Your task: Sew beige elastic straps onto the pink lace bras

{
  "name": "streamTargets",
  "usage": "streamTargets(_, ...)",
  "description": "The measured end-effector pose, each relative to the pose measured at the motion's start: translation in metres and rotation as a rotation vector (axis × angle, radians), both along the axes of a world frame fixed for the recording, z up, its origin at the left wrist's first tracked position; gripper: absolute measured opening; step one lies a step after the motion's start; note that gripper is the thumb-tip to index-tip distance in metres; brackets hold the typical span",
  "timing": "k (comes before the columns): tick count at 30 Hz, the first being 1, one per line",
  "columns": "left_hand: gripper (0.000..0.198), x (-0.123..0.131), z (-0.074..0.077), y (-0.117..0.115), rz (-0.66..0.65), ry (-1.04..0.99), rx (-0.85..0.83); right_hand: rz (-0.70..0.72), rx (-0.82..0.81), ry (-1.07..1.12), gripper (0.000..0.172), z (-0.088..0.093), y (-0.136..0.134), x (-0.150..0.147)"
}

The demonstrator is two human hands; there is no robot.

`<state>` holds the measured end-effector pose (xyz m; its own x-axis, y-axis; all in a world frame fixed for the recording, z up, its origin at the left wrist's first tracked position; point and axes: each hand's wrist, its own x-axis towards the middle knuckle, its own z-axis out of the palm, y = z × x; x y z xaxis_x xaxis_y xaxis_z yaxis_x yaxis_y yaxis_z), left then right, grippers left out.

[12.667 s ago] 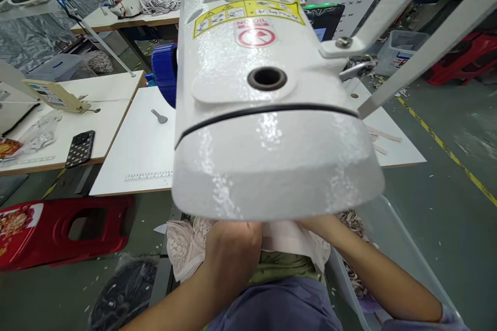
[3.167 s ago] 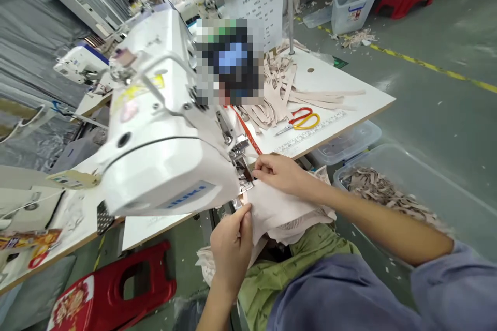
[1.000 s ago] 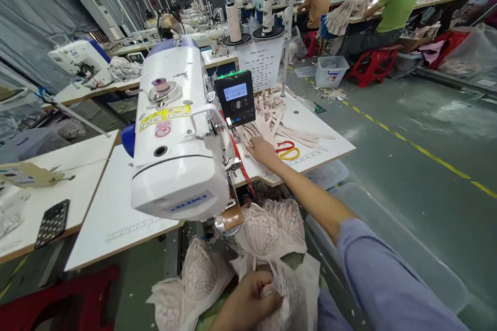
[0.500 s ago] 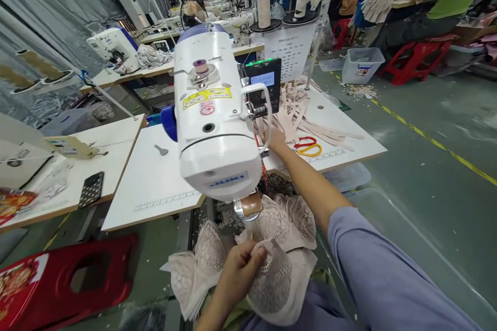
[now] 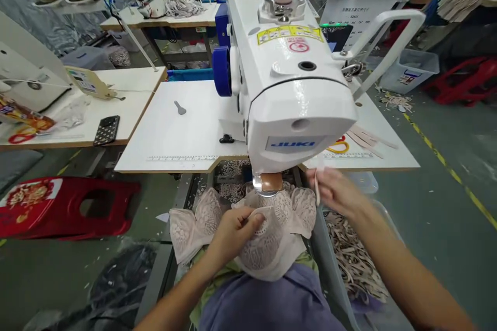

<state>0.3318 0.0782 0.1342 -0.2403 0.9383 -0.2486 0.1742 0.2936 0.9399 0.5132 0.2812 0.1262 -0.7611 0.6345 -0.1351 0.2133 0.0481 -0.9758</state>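
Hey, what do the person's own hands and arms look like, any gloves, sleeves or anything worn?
The left hand and right hand are ungloved. No sleeve clearly shows on the left forearm or right forearm, nor any watch or bracelet. The top on the torso is purple-blue.

Below the JUKI sewing machine (image 5: 301, 114) lies a pale pink lace bra (image 5: 209, 212), bunched, its rounded cups spreading left and right of the machine's lower end. In front, a pale lace cup (image 5: 261, 248) with a smooth border is pinched at its upper edge. A narrow pale fabric strip (image 5: 317, 187) hangs nearly upright, just right of the machine's lower end.
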Motion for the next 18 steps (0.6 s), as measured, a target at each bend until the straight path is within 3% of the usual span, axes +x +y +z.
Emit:
streamTargets(3, 0.044, 0.001, 0.0, 0.002, -0.065, 0.006, -0.004, 0.145, -0.007, 0.039, 0.037, 0.014, -0.053, 0.012)
streamTargets(5, 0.044, 0.003, 0.001, 0.004, -0.107, 0.03, -0.008, 0.181, 0.074, 0.049, 0.036, 0.024, -0.071, 0.006)
streamTargets(9, 0.046, 0.004, 0.005, 0.006, -0.165, 0.067, -0.039, 0.282, 0.169, 0.081, 0.035, 0.026, -0.076, -0.011)
streamTargets(12, 0.045, 0.006, 0.003, 0.002, -0.186, 0.041, -0.016, 0.231, 0.194, 0.107, 0.031, 0.016, -0.076, -0.015)
streamTargets(15, 0.033, 0.021, -0.009, -0.004, -0.104, 0.009, 0.119, 0.076, -0.03, 0.144, 0.03, 0.005, -0.079, -0.016)
streamTargets(18, 0.023, 0.043, -0.025, -0.006, 0.1, 0.091, 0.251, -0.088, -0.361, 0.143, 0.035, -0.004, -0.077, -0.018)
